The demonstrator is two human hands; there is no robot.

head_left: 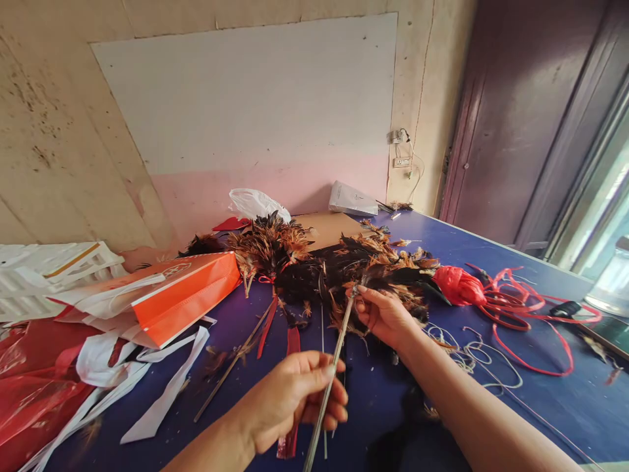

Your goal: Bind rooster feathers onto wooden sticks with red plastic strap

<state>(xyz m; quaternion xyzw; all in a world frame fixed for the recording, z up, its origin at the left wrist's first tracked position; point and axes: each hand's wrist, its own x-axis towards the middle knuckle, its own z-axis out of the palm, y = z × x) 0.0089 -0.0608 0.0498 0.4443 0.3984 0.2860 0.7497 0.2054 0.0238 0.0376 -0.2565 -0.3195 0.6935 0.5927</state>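
Above blue table (442, 237), slim stick (343, 331), near end cut off at lower edge; left hand (297, 387) holding shaft, right hand (386, 318) pinching far end, tip indistinct against glossy, brown-black feathers (339, 265).

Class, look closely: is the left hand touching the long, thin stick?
Touching. The head view shows the left hand with its thumb against the stick, which crosses in front of the curled fingers.
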